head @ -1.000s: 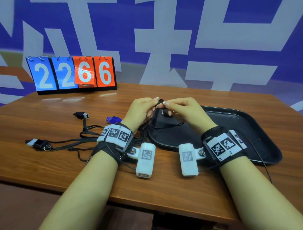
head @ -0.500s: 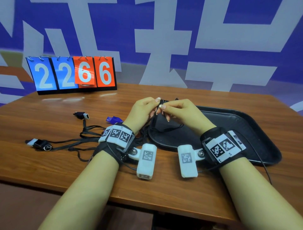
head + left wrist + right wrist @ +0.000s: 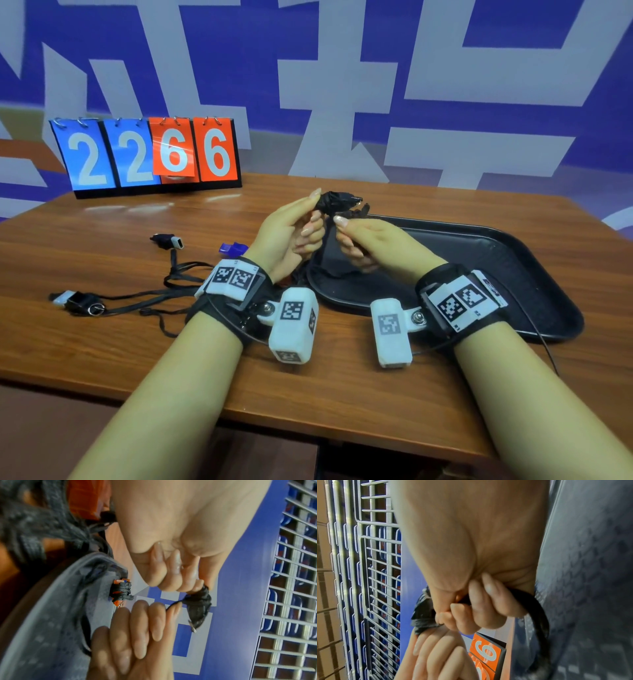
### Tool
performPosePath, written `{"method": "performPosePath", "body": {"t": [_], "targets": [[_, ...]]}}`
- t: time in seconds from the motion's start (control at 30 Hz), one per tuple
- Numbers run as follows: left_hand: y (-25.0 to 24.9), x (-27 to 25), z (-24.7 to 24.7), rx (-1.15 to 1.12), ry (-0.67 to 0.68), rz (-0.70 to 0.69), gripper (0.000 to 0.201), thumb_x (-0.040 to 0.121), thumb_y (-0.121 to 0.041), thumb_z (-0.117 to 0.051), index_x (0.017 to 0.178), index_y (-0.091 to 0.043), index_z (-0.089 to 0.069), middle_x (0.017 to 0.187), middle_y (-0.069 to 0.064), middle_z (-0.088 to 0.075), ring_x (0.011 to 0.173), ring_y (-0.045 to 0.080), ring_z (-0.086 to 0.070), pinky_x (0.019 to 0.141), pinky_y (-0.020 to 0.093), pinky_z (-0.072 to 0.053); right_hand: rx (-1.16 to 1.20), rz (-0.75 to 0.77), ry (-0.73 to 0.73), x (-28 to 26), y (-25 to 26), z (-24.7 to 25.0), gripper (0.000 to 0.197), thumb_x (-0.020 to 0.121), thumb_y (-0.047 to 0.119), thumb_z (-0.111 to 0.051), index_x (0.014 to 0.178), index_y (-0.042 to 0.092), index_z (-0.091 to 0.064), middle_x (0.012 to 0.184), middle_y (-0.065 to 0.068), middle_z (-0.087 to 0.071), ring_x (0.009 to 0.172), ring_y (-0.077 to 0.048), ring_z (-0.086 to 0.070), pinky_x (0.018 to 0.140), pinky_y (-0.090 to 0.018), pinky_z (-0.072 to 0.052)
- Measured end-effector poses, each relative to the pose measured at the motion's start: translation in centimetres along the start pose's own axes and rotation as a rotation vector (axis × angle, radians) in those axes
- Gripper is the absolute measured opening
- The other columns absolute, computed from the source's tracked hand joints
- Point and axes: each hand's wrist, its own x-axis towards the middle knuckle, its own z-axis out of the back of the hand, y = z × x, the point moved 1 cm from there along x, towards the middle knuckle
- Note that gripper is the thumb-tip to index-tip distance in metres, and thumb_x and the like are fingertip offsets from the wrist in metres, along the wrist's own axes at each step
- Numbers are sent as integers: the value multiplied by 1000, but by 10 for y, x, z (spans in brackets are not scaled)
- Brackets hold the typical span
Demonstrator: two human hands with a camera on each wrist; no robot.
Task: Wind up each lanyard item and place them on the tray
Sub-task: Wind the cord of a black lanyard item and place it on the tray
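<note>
Although held up in plain sight between both hands, hard to make out under its own black cord: wound lanyard bundle (image 3: 337,202) (item inside fully covered). Pinched at its left end by left hand (image 3: 291,236), thumb and fingertips curled on it, above the near-left corner of black tray (image 3: 513,274). Loose cord end (image 3: 173,603) pinched by right hand (image 3: 370,245), just beside and below the bundle. On the tray, another wound item (image 3: 121,592), orange partly showing. Left on table (image 3: 102,342): unwound lanyards (image 3: 164,294), tangled, partly hidden behind the left wrist.
</note>
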Motion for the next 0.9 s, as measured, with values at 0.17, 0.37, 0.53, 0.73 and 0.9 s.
{"method": "performPosePath", "body": {"t": [0.17, 0.37, 0.53, 0.73, 0.9], "targets": [[0, -4, 1, 9, 115, 98, 42, 94, -32, -52, 56, -17, -43, 44, -8, -28, 35, 4, -24, 41, 20, -12, 226, -82, -25, 4, -1, 3, 38, 103, 23, -38, 65, 17, -37, 52, 6, -30, 43, -7, -20, 39, -17, -18], [1, -3, 4, 148, 118, 153, 42, 95, -27, -51, 55, -19, -40, 45, -9, -26, 36, 4, -21, 43, 22, -7, 236, -48, -161, 4, 1, 8, 35, 102, 31, -47, 69, 17, -44, 55, 4, -28, 46, -9, -20, 47, -24, -10], [1, -3, 4, 245, 75, 183, 45, 96, -27, -51, 54, -20, -37, 44, -9, -24, 35, 4, -19, 40, 21, -7, 176, 4, -228, 3, 4, 8, 37, 102, 29, -47, 67, 18, -41, 57, 2, -29, 47, -10, -21, 48, -26, -10], [2, -3, 0, 414, 18, 138, 45, 101, -27, -48, 60, -18, -33, 44, -9, -25, 36, 6, -17, 37, 19, -8, 61, 132, -326, -1, 8, 13, 41, 101, 25, -50, 61, 15, -49, 54, 3, -27, 44, -8, -21, 42, -17, -19], [0, -4, -1, 498, -37, 56, 47, 102, -27, -50, 57, -18, -38, 47, -6, -26, 37, 7, -19, 38, 20, -10, -77, 194, -378, -2, 7, 13, 30, 99, 23, -56, 75, 11, -67, 60, -2, -39, 48, -8, -30, 46, -15, -26]]}}
